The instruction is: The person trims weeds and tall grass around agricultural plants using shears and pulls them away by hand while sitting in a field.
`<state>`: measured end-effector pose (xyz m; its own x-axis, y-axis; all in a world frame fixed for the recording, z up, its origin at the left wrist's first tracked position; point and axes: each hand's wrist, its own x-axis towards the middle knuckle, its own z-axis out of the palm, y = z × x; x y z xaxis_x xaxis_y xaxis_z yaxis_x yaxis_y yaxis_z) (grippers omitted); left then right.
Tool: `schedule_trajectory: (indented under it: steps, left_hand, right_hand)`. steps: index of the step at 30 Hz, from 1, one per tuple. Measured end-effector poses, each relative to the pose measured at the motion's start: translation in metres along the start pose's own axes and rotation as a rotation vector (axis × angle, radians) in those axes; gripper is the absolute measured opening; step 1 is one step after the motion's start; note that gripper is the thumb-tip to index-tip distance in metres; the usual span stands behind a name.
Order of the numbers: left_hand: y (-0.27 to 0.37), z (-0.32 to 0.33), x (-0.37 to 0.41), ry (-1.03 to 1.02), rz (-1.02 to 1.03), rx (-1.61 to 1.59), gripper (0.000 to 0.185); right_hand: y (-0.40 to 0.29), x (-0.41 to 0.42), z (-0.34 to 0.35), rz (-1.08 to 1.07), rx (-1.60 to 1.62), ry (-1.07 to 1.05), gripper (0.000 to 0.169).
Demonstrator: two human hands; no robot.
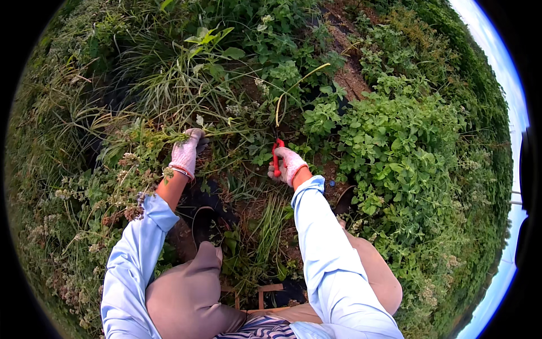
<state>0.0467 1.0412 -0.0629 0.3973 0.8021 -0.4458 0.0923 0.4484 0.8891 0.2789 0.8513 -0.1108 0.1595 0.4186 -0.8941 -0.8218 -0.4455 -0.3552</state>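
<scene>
In a light knit work glove, my left hand [188, 148] is closed around a bunch of thin green stems [169, 139]. The stems reach out to both sides of the fist, among the weeds. My right hand [290, 164], gloved the same way, grips a cutting tool with red handles [277, 159], which looks like pruning shears. Its dark tip points away from me into low leafy growth, and the foliage makes the blades hard to see. A pale yellow grass seed spike [278, 108] arches up just beyond the tool. Between my knees lie loose long grass stems [269, 229].
Dense mint-like bushes [394, 135] crowd the right side. Tall grass [178, 80] grows ahead on the left, and dried flower heads [129, 161] stand near my left forearm. Black ground sheet [211, 197] shows through the plants. A wooden slatted frame [260, 292] is below me.
</scene>
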Motion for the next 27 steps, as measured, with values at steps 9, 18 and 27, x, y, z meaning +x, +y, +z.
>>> schedule_trajectory:
  steps: [9, 18, 27]
  left_hand:
    - [-0.001, -0.001, 0.001, -0.004, 0.023, 0.014, 0.022]
    - [-0.001, 0.002, -0.004, 0.017, 0.014, -0.008, 0.022]
    - [0.001, 0.005, -0.001, -0.011, 0.029, -0.012, 0.020]
  right_hand:
    - [-0.003, 0.021, -0.004, -0.055, -0.050, -0.004, 0.040]
    - [-0.007, 0.026, 0.001, -0.012, 0.000, 0.031, 0.027]
    - [-0.012, 0.023, 0.002, -0.008, -0.059, 0.058, 0.012]
